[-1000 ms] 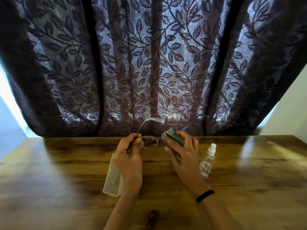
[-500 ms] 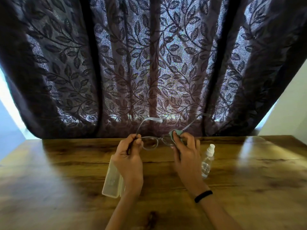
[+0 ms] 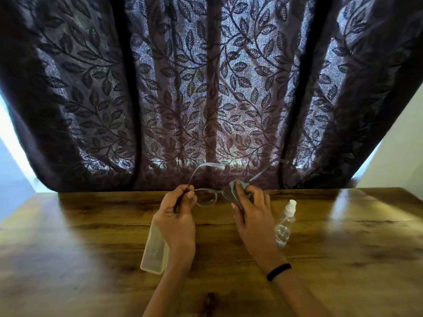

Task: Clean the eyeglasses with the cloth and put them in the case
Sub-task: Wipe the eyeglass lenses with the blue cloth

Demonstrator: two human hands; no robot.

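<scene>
Our left hand (image 3: 176,213) pinches the eyeglasses (image 3: 206,197) at the hinge. Right hand (image 3: 251,211) fingers (image 3: 240,191) press the grey cloth (image 3: 229,194) around one lens. Case (image 3: 153,250) lies on the surface (image 3: 343,236).

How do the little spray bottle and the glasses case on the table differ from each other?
The spray bottle stands to the right of the right hand; the case lies flat, partly hidden under the left hand and wrist. The bottle is slim, round and clear with a white nozzle on top; the case is a long, pale, milky box. Both rest untouched on the wooden table and let some light through.
</scene>
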